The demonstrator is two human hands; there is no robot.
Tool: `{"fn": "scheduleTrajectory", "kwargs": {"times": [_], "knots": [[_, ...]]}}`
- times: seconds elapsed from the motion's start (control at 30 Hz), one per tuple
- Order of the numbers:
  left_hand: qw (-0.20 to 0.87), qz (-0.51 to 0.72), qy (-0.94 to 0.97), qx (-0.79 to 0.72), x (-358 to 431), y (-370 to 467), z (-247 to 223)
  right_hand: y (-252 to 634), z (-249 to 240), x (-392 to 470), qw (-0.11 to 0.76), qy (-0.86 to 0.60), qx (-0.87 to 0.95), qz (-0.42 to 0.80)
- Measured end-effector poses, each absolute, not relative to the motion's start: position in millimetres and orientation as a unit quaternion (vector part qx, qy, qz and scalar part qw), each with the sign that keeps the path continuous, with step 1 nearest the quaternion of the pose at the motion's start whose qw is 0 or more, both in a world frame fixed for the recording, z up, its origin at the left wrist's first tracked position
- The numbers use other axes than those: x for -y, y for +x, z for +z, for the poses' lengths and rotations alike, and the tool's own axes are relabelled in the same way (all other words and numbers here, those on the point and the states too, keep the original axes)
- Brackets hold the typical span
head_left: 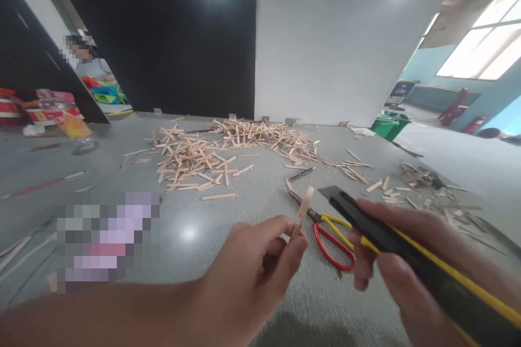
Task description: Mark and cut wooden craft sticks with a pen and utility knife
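Wooden stick (305, 205) is pinched in left hand (256, 265), cutter knife (407, 254) grasped in right hand (438, 231); blade (328, 193) should be kept clear of left fingertips (298, 249), stick steadied

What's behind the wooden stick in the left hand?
Behind the wooden stick, the scissors lie on the table, red and yellow handles showing; whatever part of their blades the stick covers cannot be seen.
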State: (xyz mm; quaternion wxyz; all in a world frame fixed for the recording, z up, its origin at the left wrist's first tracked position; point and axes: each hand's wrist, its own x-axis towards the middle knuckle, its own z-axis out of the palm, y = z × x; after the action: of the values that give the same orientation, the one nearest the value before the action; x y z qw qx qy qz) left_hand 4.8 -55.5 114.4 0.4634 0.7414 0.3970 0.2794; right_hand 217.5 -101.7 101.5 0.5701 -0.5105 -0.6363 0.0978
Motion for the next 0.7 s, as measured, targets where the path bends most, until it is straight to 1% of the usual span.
{"fn": "scheduleTrajectory", "kwargs": {"times": [0.07,0.1,0.2,0.33,0.47,0.6,0.7], "knots": [[0.436,0.280,0.760,-0.392,58,8,112,210,102,107,0.556,-0.539,0.631,0.043],[0.429,0.280,0.765,-0.390,59,8,112,207,103,109,0.553,-0.548,0.626,0.035],[0.430,0.276,0.772,-0.377,61,9,112,200,108,111,0.556,-0.550,0.622,0.044],[0.432,0.267,0.782,-0.362,60,9,115,196,111,109,0.568,-0.522,0.636,0.018],[0.419,0.264,0.793,-0.355,59,8,116,197,113,108,0.563,-0.512,0.649,0.019],[0.408,0.269,0.799,-0.350,61,6,116,205,111,108,0.536,-0.512,0.671,0.018],[0.403,0.273,0.804,-0.341,61,4,116,213,107,107,0.498,-0.482,0.721,0.013]]}}
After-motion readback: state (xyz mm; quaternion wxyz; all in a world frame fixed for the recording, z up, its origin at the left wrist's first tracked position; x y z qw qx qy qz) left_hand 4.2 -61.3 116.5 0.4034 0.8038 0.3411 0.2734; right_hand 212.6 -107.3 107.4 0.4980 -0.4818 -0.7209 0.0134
